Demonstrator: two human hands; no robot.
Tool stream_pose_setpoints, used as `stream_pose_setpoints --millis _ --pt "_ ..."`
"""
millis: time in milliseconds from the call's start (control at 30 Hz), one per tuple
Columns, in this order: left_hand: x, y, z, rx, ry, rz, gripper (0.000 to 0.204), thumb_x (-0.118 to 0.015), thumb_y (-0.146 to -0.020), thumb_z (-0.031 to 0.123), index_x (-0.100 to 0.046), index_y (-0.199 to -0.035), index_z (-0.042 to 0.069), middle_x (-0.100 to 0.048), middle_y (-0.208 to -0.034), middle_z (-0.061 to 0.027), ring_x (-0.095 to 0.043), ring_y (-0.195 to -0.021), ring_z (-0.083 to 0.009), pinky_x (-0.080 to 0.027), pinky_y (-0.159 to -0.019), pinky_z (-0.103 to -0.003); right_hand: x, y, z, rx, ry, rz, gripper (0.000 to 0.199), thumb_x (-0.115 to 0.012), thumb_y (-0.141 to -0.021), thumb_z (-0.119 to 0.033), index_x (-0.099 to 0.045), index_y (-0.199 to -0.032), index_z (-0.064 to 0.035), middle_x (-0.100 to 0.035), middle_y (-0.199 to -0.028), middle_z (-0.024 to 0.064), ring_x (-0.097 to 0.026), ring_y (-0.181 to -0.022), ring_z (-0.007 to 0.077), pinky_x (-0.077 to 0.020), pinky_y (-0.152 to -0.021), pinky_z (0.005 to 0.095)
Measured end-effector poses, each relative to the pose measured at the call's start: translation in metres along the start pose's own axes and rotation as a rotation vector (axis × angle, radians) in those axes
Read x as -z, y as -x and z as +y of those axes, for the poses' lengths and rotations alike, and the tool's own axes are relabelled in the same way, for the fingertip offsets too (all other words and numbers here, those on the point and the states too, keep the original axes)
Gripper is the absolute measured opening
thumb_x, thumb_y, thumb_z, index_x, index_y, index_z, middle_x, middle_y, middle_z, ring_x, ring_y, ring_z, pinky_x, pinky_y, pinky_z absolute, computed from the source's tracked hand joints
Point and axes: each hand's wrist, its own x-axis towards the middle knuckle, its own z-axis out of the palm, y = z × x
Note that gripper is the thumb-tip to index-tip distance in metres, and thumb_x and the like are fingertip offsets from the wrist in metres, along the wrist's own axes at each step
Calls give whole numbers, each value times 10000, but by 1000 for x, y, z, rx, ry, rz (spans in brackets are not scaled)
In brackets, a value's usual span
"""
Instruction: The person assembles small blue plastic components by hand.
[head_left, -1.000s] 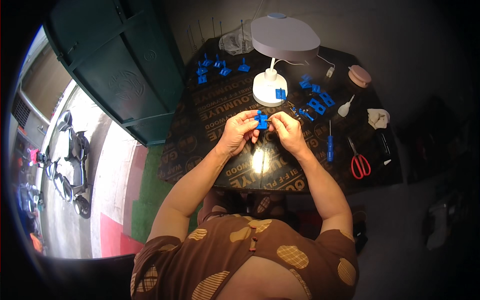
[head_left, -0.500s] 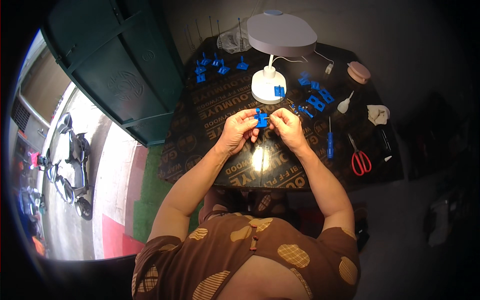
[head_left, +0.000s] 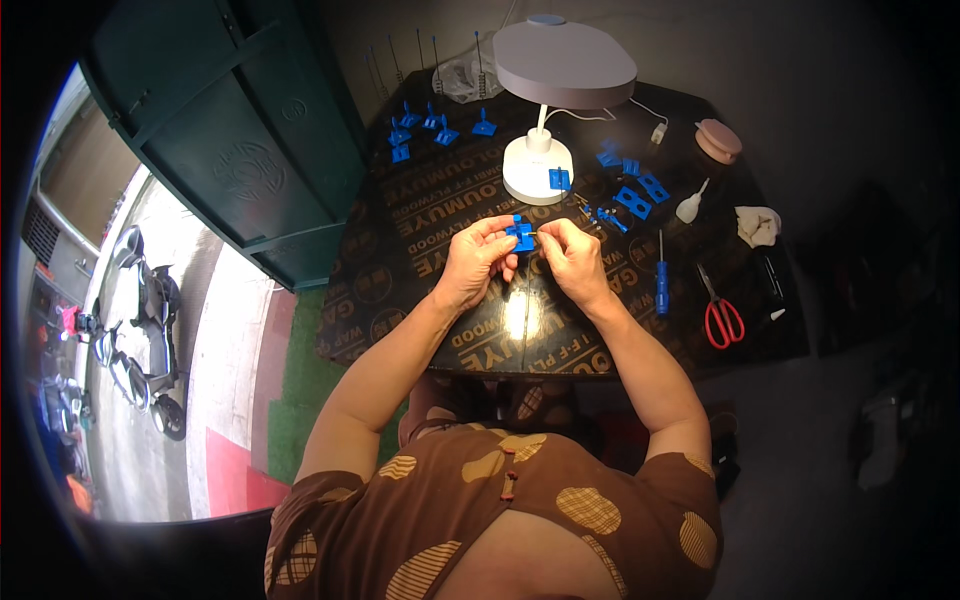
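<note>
Between thumb and fingers, my left hand (head_left: pixel 476 260) grips a small blue plastic part (head_left: pixel 523 238) above the near half of the dark table. My right hand (head_left: pixel 573 262) is closed in a pinch at the right side of that part. A thin, light-coloured pin or rod (head_left: pixel 534 233) shows between its fingertips and the blue part; its exact kind is too small to tell. Just beyond the hands stands a white desk lamp (head_left: pixel 538 165), with another blue part (head_left: pixel 559 180) on its base.
Blue parts (head_left: pixel 445 135) are grouped at the far left, and more blue pieces (head_left: pixel 632 203) lie right of the lamp. Rightward are a blue-handled screwdriver (head_left: pixel 661 290), red-handled scissors (head_left: pixel 724 322), a white squeeze bulb (head_left: pixel 688 208), a cloth (head_left: pixel 757 227) and a pink case (head_left: pixel 718 142).
My right hand has shifted very slightly against the blue part and its fingers have turned a little. My left hand keeps its hold in almost the same place.
</note>
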Motion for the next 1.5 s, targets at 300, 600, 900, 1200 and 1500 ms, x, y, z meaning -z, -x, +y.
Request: stream_pose_setpoints --millis 300,600,900,1200,1500 --pt "-5 2 1 -10 -47 -24 358 -586 -891 2 -474 -1222 -78 -614 -863 -84 -590 -630 -92 -518 -507 -194 5 -1 -3 -76 1 -57 178 -576 -915 -116 -620 -806 17 -609 -600 42 -545 -541 73 -429 -500 244" --pt "-4 2 -1 -8 -64 -36 361 -585 -895 10 -476 -1228 -80 -606 -856 -77 -589 -631 -94 -517 -507 -199 4 -1 -2 -126 -30 -69 209 -576 -912 -131 -618 -774 20 -598 -557 82 -571 -492 133 -432 -465 292" --pt "0 0 -1 29 60 -4 354 -567 -912 48 -465 -1221 -93 -606 -832 -94 -590 -614 -115 -526 -499 -225 2 0 -5 -83 -63 -82 188 -550 -924 -130 -622 -835 20 -607 -590 79 -591 -537 125 -446 -495 277" --pt "-2 2 2 30 33 -33 351 -565 -917 53 -462 -1218 -95 -606 -829 -96 -594 -626 -110 -527 -495 -220 8 -4 2 -237 -266 -155 141 -565 -918 -114 -639 -857 -11 -599 -648 3 -535 -587 55 -426 -545 211" --pt "0 3 3 27 68 -47 356 -575 -915 62 -482 -1228 -79 -622 -866 -97 -606 -635 -117 -539 -510 -233 10 -5 -3 -387 -453 -174 107 -600 -910 -109 -608 -887 -5 -597 -697 -4 -547 -608 44 -431 -552 183"
